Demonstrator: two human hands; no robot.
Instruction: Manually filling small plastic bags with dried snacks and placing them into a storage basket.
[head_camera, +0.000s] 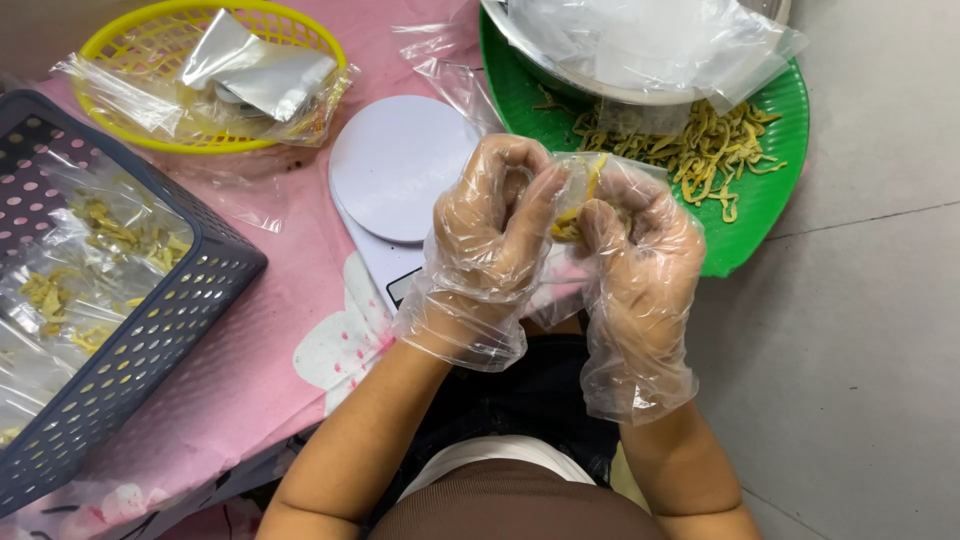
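Both my hands wear loose clear plastic gloves and meet in the middle of the view. My left hand (490, 235) and my right hand (640, 250) pinch a small clear plastic bag (578, 195) between them. Yellow dried strips show inside the bag at my fingertips. Just beyond my hands a green tray (770, 195) holds a loose heap of the same yellow strips (705, 150). A white kitchen scale (395, 170) with a round platform sits directly under and behind my left hand.
A dark blue perforated basket (170, 320) at left holds several filled clear bags. A yellow basket (150, 40) at the back holds empty bags and a silver pouch. A metal bowl with clear plastic (640, 45) rests on the green tray. Pink tablecloth left, grey floor right.
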